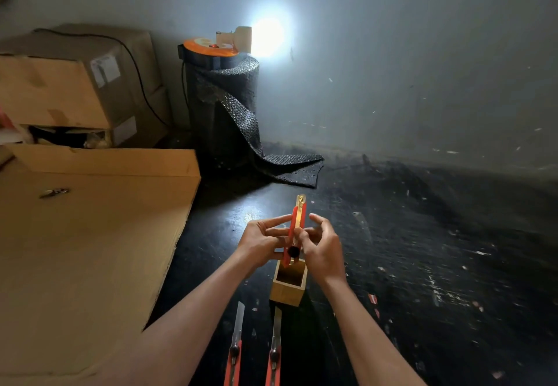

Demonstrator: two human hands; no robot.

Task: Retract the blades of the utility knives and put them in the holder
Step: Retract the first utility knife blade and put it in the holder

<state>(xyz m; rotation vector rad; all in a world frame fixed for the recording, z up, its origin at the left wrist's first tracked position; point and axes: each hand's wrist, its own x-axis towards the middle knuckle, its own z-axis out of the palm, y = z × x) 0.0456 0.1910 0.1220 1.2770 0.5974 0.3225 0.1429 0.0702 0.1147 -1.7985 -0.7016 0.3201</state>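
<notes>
We hold one knife [297,228] upright above the holder [288,286], left hand [259,242] and right hand [321,250] both gripping it; two knives [237,346] lie nearby, blades out.

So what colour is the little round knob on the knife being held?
Black. The knob on the orange-red knife shows best in the head view.

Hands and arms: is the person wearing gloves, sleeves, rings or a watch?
No. The left hand and right hand are bare, with no gloves. No rings, watch or bracelet show. Both forearms are uncovered as far as the picture's bottom edge, so no sleeves are visible.
</notes>
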